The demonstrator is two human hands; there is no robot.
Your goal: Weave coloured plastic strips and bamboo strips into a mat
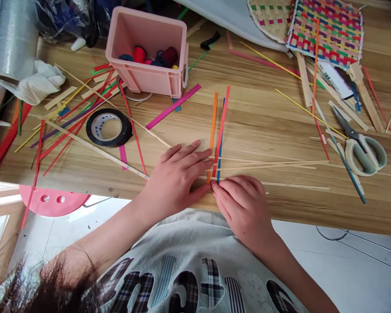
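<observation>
My left hand (179,176) lies palm down with fingers stretched out, flat over pale woven strips on the table. Its fingertips touch an orange strip (213,126), which stands crosswise over the pale strips (273,165). Beside it run a red strip (223,117) and a narrow blue strip (219,163), also crossing the pale ones. My right hand (243,204) is closed in a pinch at the lower end of the red strip, close to the blue strip's end; its fingertips partly hide what they grip. The pale strips' middle part is hidden under my left hand.
A pink bin (146,78) holds thread spools. Black tape (109,127) lies at left by loose coloured strips (81,111). Scissors (361,143) lie at right, with a glue tube (335,78) and a woven colourful mat (326,32) beyond. The table's front edge is close to me.
</observation>
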